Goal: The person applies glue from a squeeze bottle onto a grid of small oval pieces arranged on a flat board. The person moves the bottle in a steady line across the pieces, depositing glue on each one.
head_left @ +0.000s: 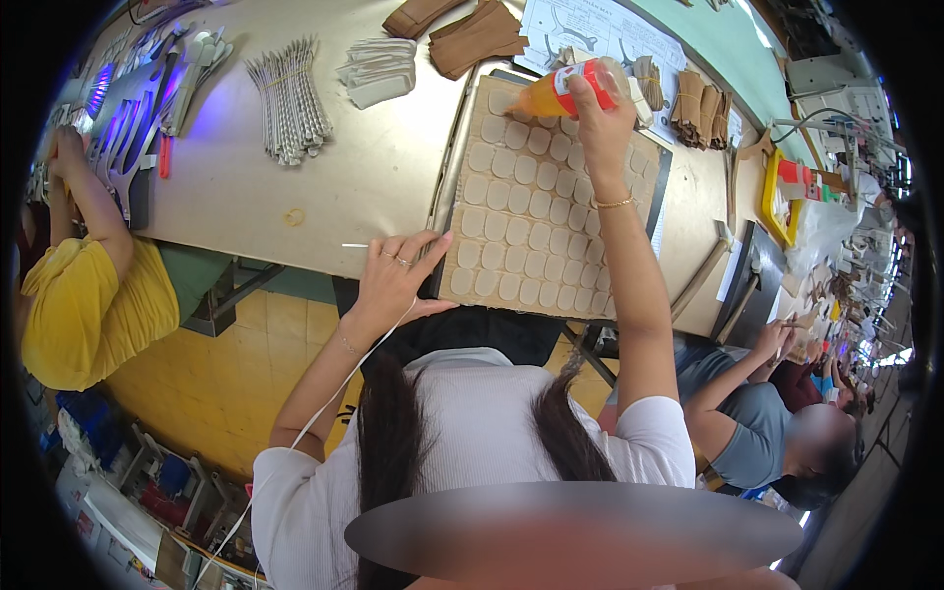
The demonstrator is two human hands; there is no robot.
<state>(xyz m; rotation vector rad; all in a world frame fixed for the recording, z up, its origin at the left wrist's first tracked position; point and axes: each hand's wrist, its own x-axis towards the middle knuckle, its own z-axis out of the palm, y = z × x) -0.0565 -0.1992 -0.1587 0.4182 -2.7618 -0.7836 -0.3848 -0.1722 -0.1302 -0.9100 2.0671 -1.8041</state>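
My right hand (602,113) is wrapped round a plastic squeeze bottle (543,97) with a red label and yellow-orange contents. The bottle is tipped sideways, its narrow end pointing left over the top-left of a brown board (458,293). Rows of small pale rounded pieces (498,226) cover that board. At the board's lower left corner rests my left hand (398,275), thumb and forefinger spread along the edges. A thin white stick (354,245) shows beside its other fingers; whether they touch it is hard to tell.
Bundled patterned strips (292,98), pale stacked pieces (378,71) and brown pieces (477,39) lie on the table (364,177). Brown bundles (696,108) and a printed sheet (600,25) are behind the board. A yellow-shirted person (98,305) works at left, another person (747,433) at right.
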